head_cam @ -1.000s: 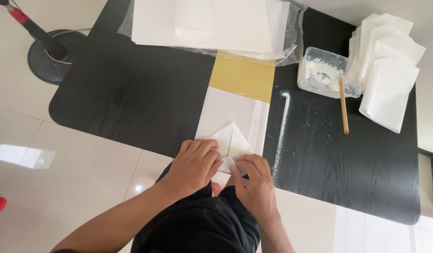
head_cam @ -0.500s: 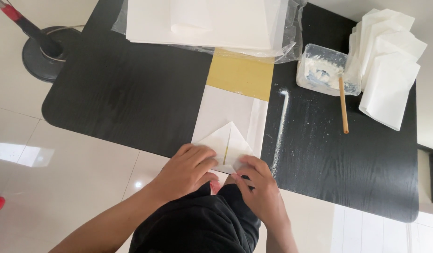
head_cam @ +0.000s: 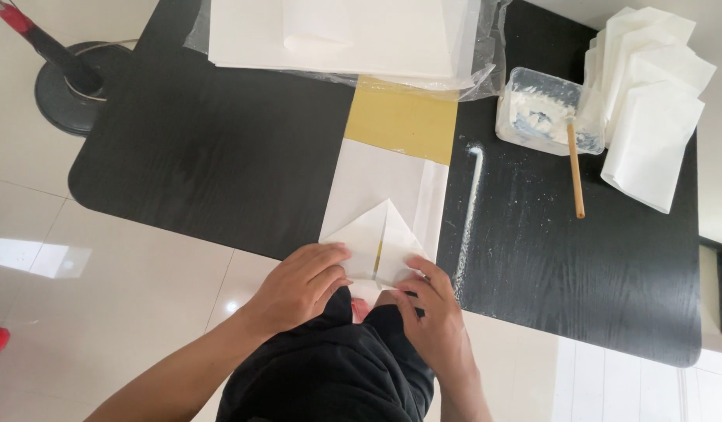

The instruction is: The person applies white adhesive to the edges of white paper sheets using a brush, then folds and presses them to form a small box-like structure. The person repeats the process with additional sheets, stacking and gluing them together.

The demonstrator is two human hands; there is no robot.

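Both hands, the left hand and right hand, press flat-fingered on a folded white paper, pinning its pointed flaps against the black table.

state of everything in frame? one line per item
white paper sheet: flat on table, near end folded into a point
left hand: pressing left flap
right hand: pressing right flap
yellow board: flat under the sheet
plastic tub: open, white paste inside
wooden stick: leaning on tub rim
folded paper stack: fanned, at table's right edge
bagged paper stack: flat, in clear plastic
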